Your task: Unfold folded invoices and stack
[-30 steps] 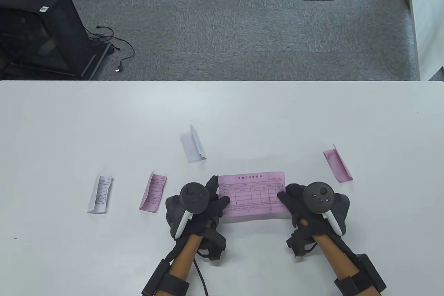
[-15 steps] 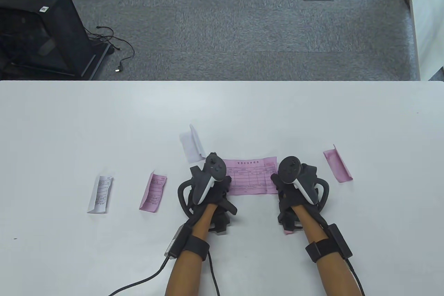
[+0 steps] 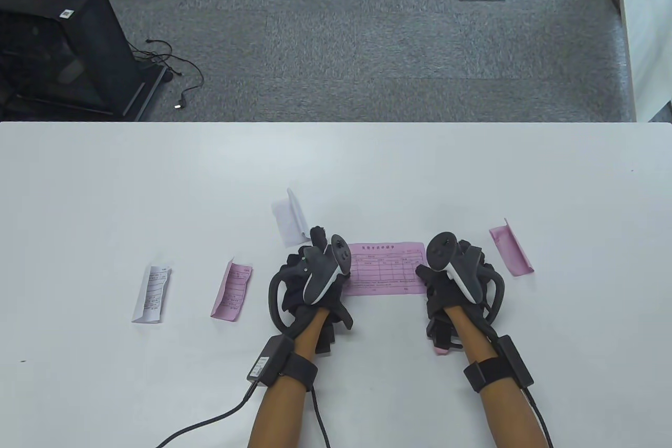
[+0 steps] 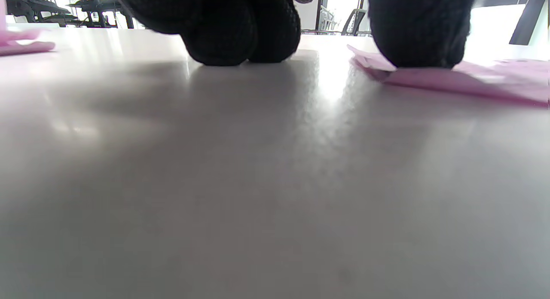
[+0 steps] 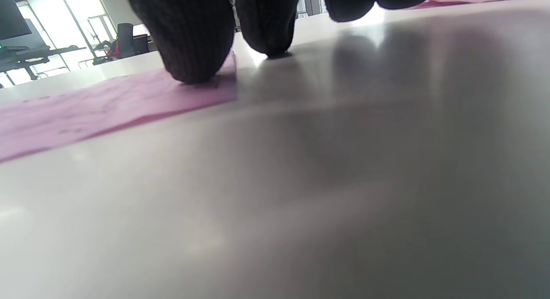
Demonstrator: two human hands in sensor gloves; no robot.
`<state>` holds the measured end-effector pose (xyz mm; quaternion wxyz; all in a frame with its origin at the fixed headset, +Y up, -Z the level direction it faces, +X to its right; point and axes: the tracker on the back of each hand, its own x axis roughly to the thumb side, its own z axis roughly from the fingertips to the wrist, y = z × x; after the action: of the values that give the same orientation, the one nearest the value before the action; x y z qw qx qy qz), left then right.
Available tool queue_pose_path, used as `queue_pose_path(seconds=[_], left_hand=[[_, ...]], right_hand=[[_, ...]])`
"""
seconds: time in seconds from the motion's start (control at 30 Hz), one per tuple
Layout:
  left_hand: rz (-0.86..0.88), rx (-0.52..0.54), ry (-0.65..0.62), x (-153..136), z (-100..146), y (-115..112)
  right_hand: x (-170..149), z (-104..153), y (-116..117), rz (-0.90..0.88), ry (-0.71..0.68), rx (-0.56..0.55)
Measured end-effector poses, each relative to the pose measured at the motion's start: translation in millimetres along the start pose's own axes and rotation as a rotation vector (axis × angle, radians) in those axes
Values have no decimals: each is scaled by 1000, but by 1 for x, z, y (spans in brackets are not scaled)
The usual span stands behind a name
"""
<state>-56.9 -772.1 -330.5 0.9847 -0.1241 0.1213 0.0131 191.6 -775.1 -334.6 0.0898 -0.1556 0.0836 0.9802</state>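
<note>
The white table (image 3: 157,180) carries one flat pink invoice (image 3: 386,269), four folded slips around it, both hands pressing it

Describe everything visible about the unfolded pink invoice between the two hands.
The unfolded pink invoice is a thin pink paper sheet, printed with a heading line and a ruled table. It lies opened out and flat on the white table, long side across. A left hand fingertip presses its left end, a right hand fingertip its right end. Its left corner looks slightly lifted in the left wrist view.
</note>
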Motion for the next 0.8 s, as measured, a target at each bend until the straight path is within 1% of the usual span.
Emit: queue_pose_path(seconds=[0.2,0.3,0.37,0.43,0.53,0.67,0.73,0.8], left_hand=[[-5,3,-1,0,-1,-2],[13,16,-13,-1,1,-1],[36,44,-26,-3,4,1],[83,83,-41,-7,9,3],[132,124,-77,-15,19,7],[152,169,-136,-29,39,12],[167,174,-158,-37,52,14],[177,166,-182,-44,63,14]], right_hand=[[-3,1,-1,-33,4,10],[-8,4,-6,-92,-23,7],[-12,8,-15,-137,-39,-13],[-19,13,-30,-141,-58,-56],[-33,19,-54,-133,-70,-128],[-65,18,-79,-101,-15,-213],[-85,12,-85,-52,43,-220],[-101,5,-85,4,92,-190]])
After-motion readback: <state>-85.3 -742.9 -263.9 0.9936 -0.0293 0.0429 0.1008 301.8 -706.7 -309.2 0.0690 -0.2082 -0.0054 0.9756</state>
